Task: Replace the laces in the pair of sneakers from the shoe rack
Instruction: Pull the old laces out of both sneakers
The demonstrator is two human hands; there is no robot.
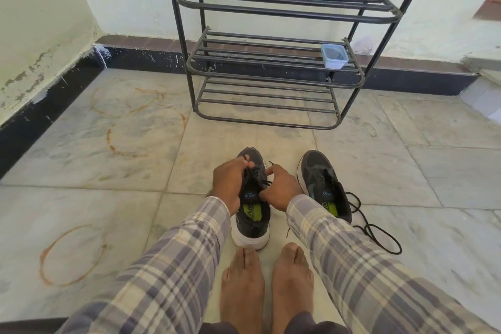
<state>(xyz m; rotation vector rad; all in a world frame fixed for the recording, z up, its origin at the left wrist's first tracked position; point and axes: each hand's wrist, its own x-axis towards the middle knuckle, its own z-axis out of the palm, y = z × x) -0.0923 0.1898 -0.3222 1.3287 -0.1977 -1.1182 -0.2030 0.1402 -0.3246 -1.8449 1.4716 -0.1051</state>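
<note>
with left hand (230,182) and right hand (282,187) both pinching the thin black lace (264,182), ease it evenly through eyelets of the dark grey white-soled sneaker (252,222).

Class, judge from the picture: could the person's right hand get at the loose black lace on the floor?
Probably yes: the loose lace lies uncovered on the floor beside the second sneaker, on that hand's side. The right hand must first release the first sneaker it holds.

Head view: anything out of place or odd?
Loose black lace trails on the floor by the right-hand sneaker; rust-coloured ring stains mark it. Left hand and right hand pinch the other sneaker's lace. Wall paint peels at left.
</note>
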